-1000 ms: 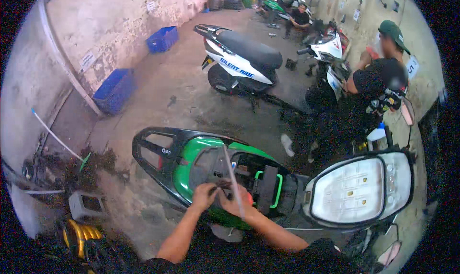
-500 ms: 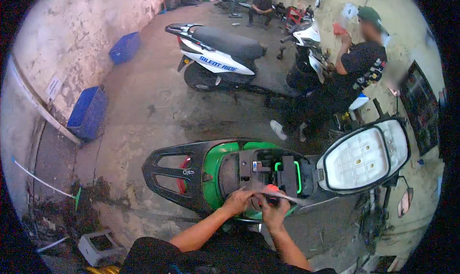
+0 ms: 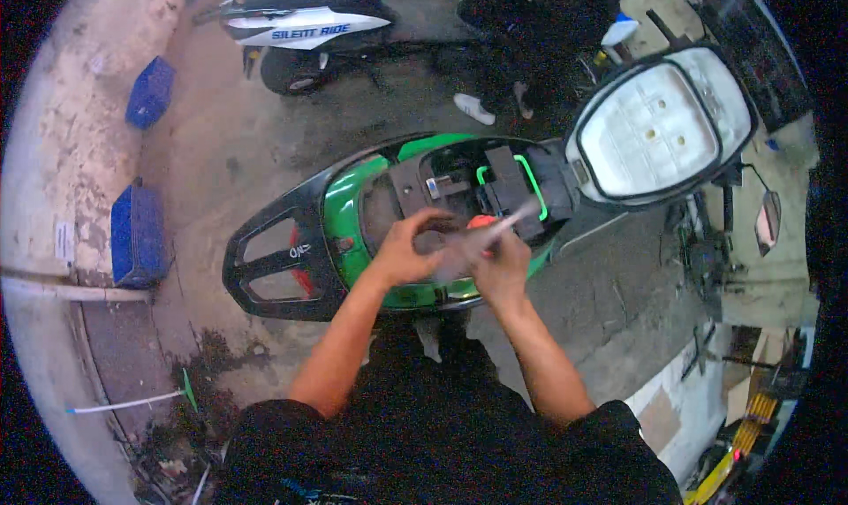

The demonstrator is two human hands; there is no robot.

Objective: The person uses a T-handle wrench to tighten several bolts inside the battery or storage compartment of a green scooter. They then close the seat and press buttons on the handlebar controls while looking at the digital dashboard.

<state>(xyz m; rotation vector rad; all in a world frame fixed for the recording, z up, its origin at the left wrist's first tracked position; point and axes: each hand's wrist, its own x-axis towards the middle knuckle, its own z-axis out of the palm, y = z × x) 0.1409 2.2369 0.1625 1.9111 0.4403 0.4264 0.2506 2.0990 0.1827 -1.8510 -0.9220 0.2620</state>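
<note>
Item: green-and-black scooter (image 3: 344, 212), across the middle of my view, tail to the left, raised seat (image 3: 649, 134) with white underside to the right

Item: open under-seat bay (image 3: 380, 209), holding a dark block (image 3: 506, 174) flanked by bright green handles (image 3: 533, 187)

Item: left hand (image 3: 399, 256), over the bay's near side, thumb and fingers curved well apart; whether it grips anything, I cannot tell

Item: right hand (image 3: 502, 271), just to its right, closed about a red-orange item (image 3: 482, 221), mostly covered, kind unclear

Item: pale strip (image 3: 519, 216), slanting between the hands, too blurred for me to identify; I cannot tell which hand has it

Far: white scooter (image 3: 309, 30) and a co-worker's shoe (image 3: 474, 108)

Risks, my judgement: a loose grip could drop the red-orange item into the bay; a swing of the strip could snag the handles; a knock could bring the seat down on the fingers
</note>
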